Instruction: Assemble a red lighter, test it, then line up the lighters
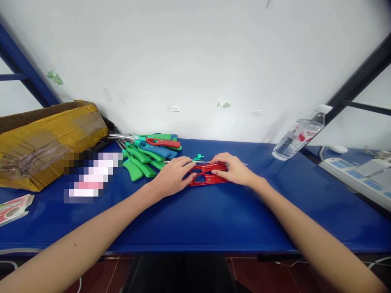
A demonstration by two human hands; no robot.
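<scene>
Two halves of a red lighter casing [205, 179] lie side by side on the blue table, their hollow insides facing up. My left hand [171, 177] grips their left end between thumb and fingers. Around the right end curls my right hand [233, 169], its thumb pressed on the red plastic. Just behind the casing sits a small teal plastic piece [198, 157]. A thin metal rod [166, 162] shows by my left fingertips; its extent behind my hands is hidden.
Several long-nosed lighters [163, 142] in green, blue and red are heaped at the back left. A taped cardboard box [51, 142] stands farther left. At right are a water bottle [297, 136] against the wall and a white power strip [354, 175].
</scene>
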